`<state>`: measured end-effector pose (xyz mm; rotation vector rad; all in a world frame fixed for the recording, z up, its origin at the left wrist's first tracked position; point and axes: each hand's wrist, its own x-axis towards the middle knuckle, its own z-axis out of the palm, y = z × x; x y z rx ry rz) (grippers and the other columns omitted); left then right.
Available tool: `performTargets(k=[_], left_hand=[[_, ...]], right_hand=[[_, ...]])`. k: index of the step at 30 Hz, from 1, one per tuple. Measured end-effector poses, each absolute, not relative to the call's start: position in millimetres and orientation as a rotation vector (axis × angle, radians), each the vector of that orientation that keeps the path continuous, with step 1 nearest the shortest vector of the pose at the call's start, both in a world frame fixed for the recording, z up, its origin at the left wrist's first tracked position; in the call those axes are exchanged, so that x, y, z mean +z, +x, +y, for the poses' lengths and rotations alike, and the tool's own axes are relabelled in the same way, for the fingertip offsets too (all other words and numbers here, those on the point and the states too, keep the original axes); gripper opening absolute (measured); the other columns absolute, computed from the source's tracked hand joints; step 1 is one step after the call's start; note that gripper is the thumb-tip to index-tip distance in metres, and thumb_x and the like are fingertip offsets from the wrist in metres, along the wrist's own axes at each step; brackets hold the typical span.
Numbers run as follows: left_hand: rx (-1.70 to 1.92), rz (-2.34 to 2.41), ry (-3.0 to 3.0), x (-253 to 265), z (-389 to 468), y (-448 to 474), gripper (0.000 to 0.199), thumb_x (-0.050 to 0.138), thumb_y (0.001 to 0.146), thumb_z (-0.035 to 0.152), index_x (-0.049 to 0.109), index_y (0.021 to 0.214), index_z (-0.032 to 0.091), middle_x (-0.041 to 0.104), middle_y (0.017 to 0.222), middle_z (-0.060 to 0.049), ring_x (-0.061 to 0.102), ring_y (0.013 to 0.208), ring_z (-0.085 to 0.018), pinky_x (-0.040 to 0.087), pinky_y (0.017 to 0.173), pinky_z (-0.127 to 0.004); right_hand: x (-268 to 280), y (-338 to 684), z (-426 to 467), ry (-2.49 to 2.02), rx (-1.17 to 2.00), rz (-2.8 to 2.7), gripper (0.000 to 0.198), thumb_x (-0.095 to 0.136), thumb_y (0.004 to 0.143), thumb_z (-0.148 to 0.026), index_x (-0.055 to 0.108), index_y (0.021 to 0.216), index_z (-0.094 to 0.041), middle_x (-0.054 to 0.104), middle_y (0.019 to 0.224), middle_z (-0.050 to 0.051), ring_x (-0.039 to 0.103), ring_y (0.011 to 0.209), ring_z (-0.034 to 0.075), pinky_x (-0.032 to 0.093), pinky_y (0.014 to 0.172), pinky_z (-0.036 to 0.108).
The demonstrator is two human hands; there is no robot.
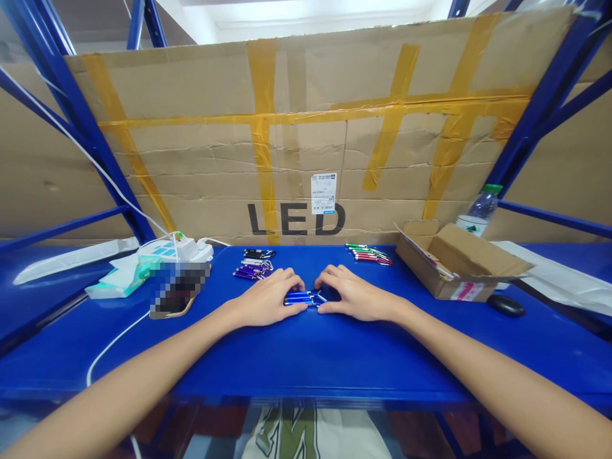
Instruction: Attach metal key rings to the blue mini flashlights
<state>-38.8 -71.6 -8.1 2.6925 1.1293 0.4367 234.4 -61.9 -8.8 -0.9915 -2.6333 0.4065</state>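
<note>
On the blue tabletop, a small bunch of blue keychain flashlights [300,298], slim metal tubes with carabiner clips, lies between my two hands. My left hand [273,298] has its thumb and fingers curled round the tube ends. From the other side, my right hand [348,294] curls its fingers and thumb about the clip ends. Just beyond my left hand are purple keychain flashlights [248,272], with silver and black ones [257,254] behind them. Green and red keychain flashlights [368,254] lie in a row past my right hand.
An open cardboard box [430,271] stands at the right, with a black mouse [507,305] and a bottle [480,207] near it. At the left are a phone [179,290], a tissue pack [125,280] and a white power strip [191,250]. Taped cardboard [210,159] walls off the back.
</note>
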Motion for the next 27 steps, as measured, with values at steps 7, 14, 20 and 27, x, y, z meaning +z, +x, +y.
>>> performTargets(k=[7, 14, 20, 27], left_hand=[[0.515, 1.045, 2.649, -11.3, -67.3, -39.7, 0.028, 0.068, 0.101, 0.045, 0.067, 0.118, 0.023, 0.066, 0.113, -0.007, 0.062, 0.107, -0.026, 0.048, 0.095, -0.038], [0.512, 1.046, 2.658, -10.6, -68.2, -39.6, 0.037, 0.072, 0.097, 0.049, 0.067, 0.122, 0.023, 0.066, 0.116, -0.008, 0.063, 0.109, -0.028, 0.049, 0.096, -0.039], [0.463, 1.065, 2.665, -8.5, -68.9, -39.1, 0.032, 0.068, 0.101, 0.045, 0.066, 0.122, 0.022, 0.066, 0.117, -0.008, 0.063, 0.111, -0.028, 0.049, 0.095, -0.039], [0.487, 0.980, 2.650, -7.5, -69.5, -38.1, 0.030, 0.068, 0.101, 0.046, 0.067, 0.123, 0.024, 0.066, 0.116, -0.007, 0.062, 0.109, -0.026, 0.048, 0.096, -0.039]], right_hand=[[-13.1, 236.6, -56.2, -0.896, 0.429, -2.642, 0.023, 0.062, 0.106, -0.043, 0.065, 0.116, -0.023, 0.067, 0.116, 0.009, 0.056, 0.107, 0.028, 0.044, 0.097, 0.044], [-14.7, 235.3, -55.7, -0.908, 0.369, -2.644, 0.016, 0.056, 0.110, -0.035, 0.065, 0.108, -0.022, 0.066, 0.112, 0.008, 0.055, 0.102, 0.026, 0.043, 0.094, 0.040], [-13.0, 232.7, -57.7, -0.940, 0.350, -2.630, 0.004, 0.063, 0.103, -0.024, 0.065, 0.102, -0.021, 0.067, 0.106, 0.007, 0.055, 0.099, 0.025, 0.043, 0.091, 0.038], [-7.6, 230.5, -60.7, -0.991, 0.394, -2.647, 0.011, 0.066, 0.096, -0.013, 0.063, 0.089, -0.021, 0.068, 0.095, 0.005, 0.059, 0.090, 0.022, 0.043, 0.083, 0.034]])
